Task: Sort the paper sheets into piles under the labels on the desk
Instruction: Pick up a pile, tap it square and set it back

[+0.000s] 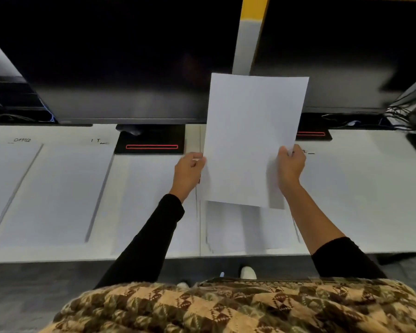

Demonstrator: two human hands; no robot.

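white desk runs left to right under two dark monitors, handwritten labels along the far side, flat piles below them. both arms stretch forward in black sleeves. left hand pinches the paper sheet at its left edge, right hand clamps the right edge. sheet's up over mid-desk, long axis near to far, top toward the monitors.
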